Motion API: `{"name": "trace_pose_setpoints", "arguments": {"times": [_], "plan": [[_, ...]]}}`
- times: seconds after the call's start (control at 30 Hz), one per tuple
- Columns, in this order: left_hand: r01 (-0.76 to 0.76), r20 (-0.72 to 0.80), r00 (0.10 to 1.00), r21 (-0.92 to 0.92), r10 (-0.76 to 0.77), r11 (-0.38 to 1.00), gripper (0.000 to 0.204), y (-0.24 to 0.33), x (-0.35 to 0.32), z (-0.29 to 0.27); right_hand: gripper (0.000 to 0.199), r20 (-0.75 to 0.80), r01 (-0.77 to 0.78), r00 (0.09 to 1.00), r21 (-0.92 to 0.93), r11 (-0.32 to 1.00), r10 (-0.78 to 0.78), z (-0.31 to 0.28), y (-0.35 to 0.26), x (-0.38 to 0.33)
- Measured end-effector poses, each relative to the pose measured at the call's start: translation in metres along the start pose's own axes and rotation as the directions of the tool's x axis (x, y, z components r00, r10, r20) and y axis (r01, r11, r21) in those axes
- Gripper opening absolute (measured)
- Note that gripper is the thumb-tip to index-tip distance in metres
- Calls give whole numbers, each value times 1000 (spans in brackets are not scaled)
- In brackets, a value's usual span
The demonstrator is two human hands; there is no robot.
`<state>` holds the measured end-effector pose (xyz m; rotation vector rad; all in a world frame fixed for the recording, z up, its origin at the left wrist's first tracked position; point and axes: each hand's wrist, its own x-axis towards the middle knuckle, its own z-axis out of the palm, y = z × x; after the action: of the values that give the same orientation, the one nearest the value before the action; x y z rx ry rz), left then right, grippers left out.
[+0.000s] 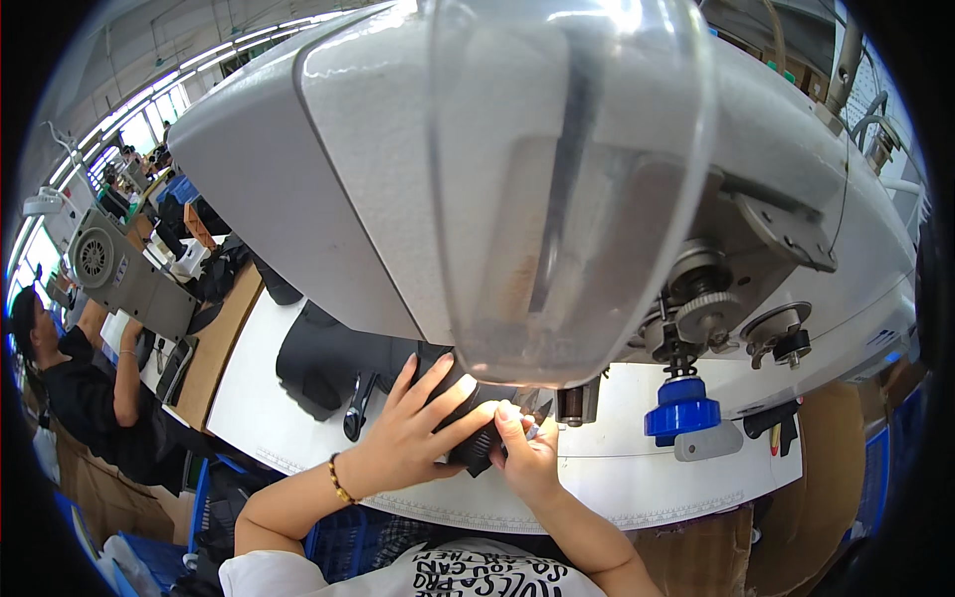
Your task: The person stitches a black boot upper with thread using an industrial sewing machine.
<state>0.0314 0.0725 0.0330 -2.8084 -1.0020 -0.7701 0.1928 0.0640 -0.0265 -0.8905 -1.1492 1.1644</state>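
Observation:
A black piece of fabric with a ribbed section [477, 450] lies under the head of a large grey sewing machine [363, 189]. Across it stretches my left hand [423, 423], fingers spread on top and thumb at its near edge, holding it. My right hand [525, 453] is closed in a pinch beside the ribbed part, close to the left fingertips. Pointed metal [542, 409] shows at the right fingers; what they hold is too small to make out. The needle area is mostly hidden behind a clear plastic guard [567, 199].
Black-handled snips [356, 408] and a larger black fabric piece [318, 363] lie on the white table [269, 423]. A blue knob [681, 410] hangs under the machine arm. At the left, a person [85, 383] works at another machine [129, 269].

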Motion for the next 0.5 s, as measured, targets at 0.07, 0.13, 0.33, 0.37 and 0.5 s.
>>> {"name": "trace_pose_setpoints", "arguments": {"times": [0.07, 0.13, 0.33, 0.37, 0.5], "plan": [[-34, 68, 997, -69, 39, 997, 81, -12, -1, -4, 23, 16, -3, 1000, 55, 999, 3, 4, 0, 1], [-44, 111, 992, -108, 56, 993, 83, -25, -2, -4, 28, 42, 2, 999, 74, 997, -5, 6, -2, 2], [-90, 230, 965, -164, 126, 982, 83, -48, 3, -21, 26, 57, -198, 980, 123, 972, 192, 21, -7, 2], [-124, 242, 960, -70, 137, 990, 84, -51, 4, -24, 26, 56, -199, 980, 122, 973, 193, 24, -8, 4], [-110, 287, 952, 2, 105, 994, 83, -47, 8, -32, 25, 69, -197, 980, 192, 961, 187, 31, -10, 8]]}}
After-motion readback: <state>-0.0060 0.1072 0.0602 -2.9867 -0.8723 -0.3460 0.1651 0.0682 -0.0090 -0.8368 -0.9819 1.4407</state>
